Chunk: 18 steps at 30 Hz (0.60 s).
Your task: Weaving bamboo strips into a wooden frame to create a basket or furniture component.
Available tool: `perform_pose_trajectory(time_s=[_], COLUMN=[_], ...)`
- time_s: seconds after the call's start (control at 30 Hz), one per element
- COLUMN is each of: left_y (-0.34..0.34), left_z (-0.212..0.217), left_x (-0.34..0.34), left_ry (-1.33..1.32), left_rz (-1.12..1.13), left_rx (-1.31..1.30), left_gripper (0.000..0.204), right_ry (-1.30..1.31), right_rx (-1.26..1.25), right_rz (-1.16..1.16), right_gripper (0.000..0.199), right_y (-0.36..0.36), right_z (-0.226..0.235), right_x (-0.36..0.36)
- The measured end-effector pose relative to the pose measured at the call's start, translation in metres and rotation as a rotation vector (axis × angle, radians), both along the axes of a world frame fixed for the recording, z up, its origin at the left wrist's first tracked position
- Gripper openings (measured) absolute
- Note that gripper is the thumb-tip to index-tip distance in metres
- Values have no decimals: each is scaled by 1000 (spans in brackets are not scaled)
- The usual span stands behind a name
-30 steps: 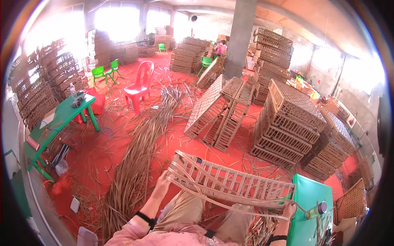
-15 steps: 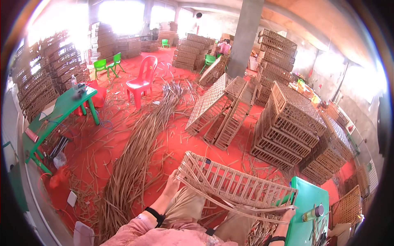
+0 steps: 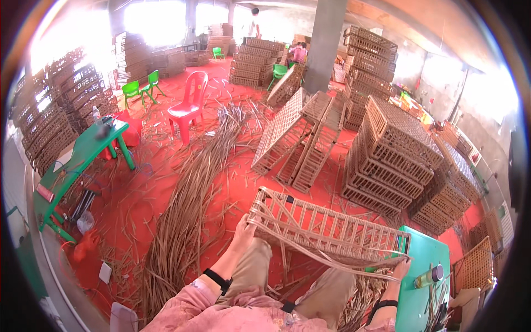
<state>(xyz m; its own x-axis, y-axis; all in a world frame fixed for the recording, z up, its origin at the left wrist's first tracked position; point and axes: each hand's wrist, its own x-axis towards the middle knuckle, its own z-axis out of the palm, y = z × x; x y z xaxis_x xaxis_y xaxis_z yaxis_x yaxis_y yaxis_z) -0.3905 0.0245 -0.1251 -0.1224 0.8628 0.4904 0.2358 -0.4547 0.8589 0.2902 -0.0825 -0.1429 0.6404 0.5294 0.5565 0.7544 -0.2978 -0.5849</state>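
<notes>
Crate frame [image 3: 326,229], a woven slatted panel, lies across your knees with its long axis running from your left hand [image 3: 243,232] to your right hand [image 3: 399,270]. Your left fingers are closed around its near-left corner; your right hand is closed on a loose strip [image 3: 332,260] at the frame's right end, just beside the green table [image 3: 426,288]. Both hands are equally close. Below is red floor [image 3: 138,199] strewn with cane [image 3: 188,210]; stacked crates [image 3: 392,155] stand behind, well apart.
</notes>
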Motion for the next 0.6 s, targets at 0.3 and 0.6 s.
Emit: perform_pose_trajectory(time_s=[0.3,0.6], left_y=[-71,-118], left_z=[9,84], left_x=[-5,2], left_ry=[-280,-206], left_rz=[-58,-140], left_rx=[-59,-511], left_gripper=[45,46], right_ry=[485,727], right_rx=[147,70], right_rz=[315,-6], right_gripper=[40,43], right_y=[-19,-28], right_z=[9,72], right_x=[4,-27])
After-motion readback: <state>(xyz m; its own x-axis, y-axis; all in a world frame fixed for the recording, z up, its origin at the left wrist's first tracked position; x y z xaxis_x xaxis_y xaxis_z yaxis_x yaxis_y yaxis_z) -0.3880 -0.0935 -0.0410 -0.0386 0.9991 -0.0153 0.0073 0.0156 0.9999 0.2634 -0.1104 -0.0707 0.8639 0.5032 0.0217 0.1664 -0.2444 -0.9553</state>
